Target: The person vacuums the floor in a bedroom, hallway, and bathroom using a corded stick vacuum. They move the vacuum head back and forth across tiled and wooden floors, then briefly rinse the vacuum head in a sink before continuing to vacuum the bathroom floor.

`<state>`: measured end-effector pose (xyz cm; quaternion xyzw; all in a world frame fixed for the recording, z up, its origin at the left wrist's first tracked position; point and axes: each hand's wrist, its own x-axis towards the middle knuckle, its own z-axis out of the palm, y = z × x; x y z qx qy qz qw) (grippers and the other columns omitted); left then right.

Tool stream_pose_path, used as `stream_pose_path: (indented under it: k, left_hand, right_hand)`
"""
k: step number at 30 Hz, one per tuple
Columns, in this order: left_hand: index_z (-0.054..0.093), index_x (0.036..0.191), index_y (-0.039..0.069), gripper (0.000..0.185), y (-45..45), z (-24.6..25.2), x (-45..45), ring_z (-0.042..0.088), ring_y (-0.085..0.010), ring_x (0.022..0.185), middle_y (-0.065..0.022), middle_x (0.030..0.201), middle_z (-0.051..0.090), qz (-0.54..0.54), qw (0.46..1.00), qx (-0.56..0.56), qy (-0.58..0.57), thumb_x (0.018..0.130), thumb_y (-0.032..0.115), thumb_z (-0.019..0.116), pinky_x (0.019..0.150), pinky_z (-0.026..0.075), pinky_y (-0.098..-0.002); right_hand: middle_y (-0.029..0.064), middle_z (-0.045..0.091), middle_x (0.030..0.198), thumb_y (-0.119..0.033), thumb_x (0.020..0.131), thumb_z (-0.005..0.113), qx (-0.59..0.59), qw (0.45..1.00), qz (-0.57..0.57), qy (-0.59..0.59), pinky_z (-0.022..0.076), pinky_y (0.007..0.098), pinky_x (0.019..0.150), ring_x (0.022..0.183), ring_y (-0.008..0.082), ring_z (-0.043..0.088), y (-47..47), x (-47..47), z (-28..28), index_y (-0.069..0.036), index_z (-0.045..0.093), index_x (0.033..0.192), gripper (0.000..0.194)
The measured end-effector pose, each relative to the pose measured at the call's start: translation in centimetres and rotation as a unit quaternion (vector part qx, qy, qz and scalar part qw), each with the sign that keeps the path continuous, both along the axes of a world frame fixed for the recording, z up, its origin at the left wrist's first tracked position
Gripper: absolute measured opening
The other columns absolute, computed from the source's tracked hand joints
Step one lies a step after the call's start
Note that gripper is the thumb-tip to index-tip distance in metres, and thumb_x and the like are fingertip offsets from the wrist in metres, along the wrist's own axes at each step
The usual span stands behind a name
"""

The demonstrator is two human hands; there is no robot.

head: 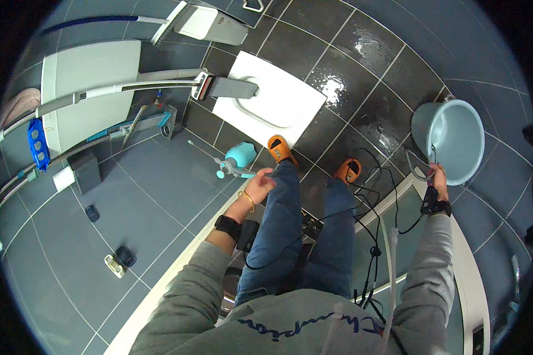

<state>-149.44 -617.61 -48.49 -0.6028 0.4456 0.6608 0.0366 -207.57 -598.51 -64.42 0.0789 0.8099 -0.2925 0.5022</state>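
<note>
My right hand [439, 183] is at the near rim of a light blue-grey plastic bucket [456, 142], closed around a part of it or its handle; the fingers partly hide what they hold. The bucket tilts with its opening turned to the right. A grey looped handle or hose [415, 166] hangs beside the fingers. My left hand [261, 185] hovers in front of my left leg with bent fingers and nothing visible in it. Just beyond it is a turquoise spray bottle [240, 155] with a long thin nozzle.
A white squat toilet [288, 104] is set in the wet dark tiled floor [359, 111], with a flat mop head [233, 88] over it. Black cables [375, 251] hang by my right leg. A white-framed door [471, 275] stands at the right. Blue wipes [38, 144] hang at the left.
</note>
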Motion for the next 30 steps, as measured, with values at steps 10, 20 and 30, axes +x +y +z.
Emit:
stream_pose_path:
  k: [10, 20, 30]
  left_hand:
    - [0.064, 0.076, 0.002, 0.030, -14.2, 6.6, 6.6, 0.061, -0.0242, 0.074, -0.0134, 0.077, 0.063, -0.101, 0.976, -0.173, -0.083, 0.084, 0.028, 0.052, 0.070, 0.047, -0.0322]
    - [0.049, 0.115, 0.014, 0.039, -40.1, 28.2, 20.3, 0.032, -0.0183, 0.124, -0.0049, 0.124, 0.046, -0.373, 0.420, -0.603, -0.566, 0.076, 0.016, 0.052, 0.103, 0.018, -0.0434]
    - [0.064, 0.097, 0.014, 0.020, -41.6, 31.6, 19.2, 0.056, -0.0205, 0.099, -0.0042, 0.102, 0.061, -0.485, 0.563, -0.230, -0.628, 0.081, 0.019, 0.052, 0.078, 0.046, -0.0333]
  right_hand:
    - [0.0021, 0.059, 0.085, -0.020, 0.082, 0.051, -0.160, 0.984, 0.044, -0.065, 0.0421, 0.0225, 0.061, 0.070, 0.0104, 0.054, -19.4, 24.6, 10.2, -0.006, 0.054, 0.106, 0.028]
    - [0.0074, 0.057, 0.091, -0.019, 0.085, 0.049, -0.233, 0.871, 0.048, -0.430, 0.0449, 0.0277, 0.073, 0.084, 0.0169, 0.056, -36.5, 54.8, 27.1, -0.003, 0.051, 0.109, 0.029]
    - [0.0033, 0.056, 0.087, -0.020, 0.086, 0.049, -0.205, 0.845, 0.084, -0.487, 0.0446, 0.0277, 0.072, 0.080, 0.0148, 0.055, -38.0, 56.5, 30.7, -0.006, 0.051, 0.106, 0.025]
